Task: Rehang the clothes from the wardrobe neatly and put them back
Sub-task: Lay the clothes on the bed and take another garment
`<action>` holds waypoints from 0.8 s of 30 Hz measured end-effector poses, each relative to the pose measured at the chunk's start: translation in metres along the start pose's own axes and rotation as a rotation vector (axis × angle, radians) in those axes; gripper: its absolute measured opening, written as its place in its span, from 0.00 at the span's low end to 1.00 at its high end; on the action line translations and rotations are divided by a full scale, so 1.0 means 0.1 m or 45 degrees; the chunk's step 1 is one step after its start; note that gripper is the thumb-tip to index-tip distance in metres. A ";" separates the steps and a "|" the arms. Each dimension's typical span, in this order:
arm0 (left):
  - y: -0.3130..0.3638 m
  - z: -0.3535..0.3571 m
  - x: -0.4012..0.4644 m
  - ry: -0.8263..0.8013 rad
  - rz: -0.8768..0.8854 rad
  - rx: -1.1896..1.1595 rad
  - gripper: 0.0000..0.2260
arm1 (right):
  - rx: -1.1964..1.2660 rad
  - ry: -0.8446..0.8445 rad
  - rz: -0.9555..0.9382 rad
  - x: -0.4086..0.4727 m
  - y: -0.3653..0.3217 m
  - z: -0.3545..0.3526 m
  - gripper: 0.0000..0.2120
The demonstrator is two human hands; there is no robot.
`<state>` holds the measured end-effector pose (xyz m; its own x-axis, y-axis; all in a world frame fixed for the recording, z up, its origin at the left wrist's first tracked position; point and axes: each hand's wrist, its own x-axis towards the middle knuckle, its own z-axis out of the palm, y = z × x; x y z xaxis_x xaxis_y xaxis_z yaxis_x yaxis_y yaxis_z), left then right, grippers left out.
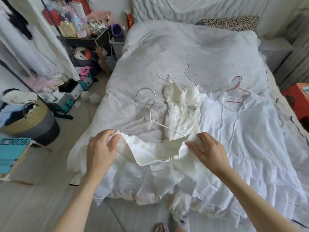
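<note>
- Bedroom clutter lines the floor to the left of the hands; the bed (pixel 192 52) ahead serves as a flat worktop, presumably so garments lie smooth.
- Left hand (pixel 102 148) pinches one end of the white garment's (pixel 150 158) top edge; right hand (pixel 207 151) lies on the other end, fingers nearly straight, spreading the opening.
- White hanger (pixel 151 121) lies between the hands, just beyond them, its ends near the opening, likely for threading in.
- Beyond the right hand, a cream dress (pixel 182 111) and white blouse (pixel 247 131) rest on hangers, seemingly done.
</note>
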<state>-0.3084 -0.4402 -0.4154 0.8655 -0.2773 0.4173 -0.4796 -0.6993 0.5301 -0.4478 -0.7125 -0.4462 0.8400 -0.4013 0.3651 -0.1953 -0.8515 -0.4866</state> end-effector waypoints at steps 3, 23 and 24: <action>-0.12 0.06 0.47 0.049 0.032 0.009 0.10 | -0.023 0.054 -0.018 0.43 -0.11 0.13 0.18; -1.24 2.20 4.02 -0.325 0.072 0.045 0.06 | -0.119 -0.049 0.291 3.56 0.67 2.07 0.21; -1.30 2.37 4.20 -0.331 0.097 0.056 0.06 | -0.133 -0.061 0.306 3.71 0.73 2.18 0.19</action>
<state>0.1512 -0.6218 -0.4840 0.8378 -0.4863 0.2484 -0.5432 -0.6960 0.4695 -0.0397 -0.8503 -0.5196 0.7857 -0.5820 0.2097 -0.4413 -0.7649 -0.4694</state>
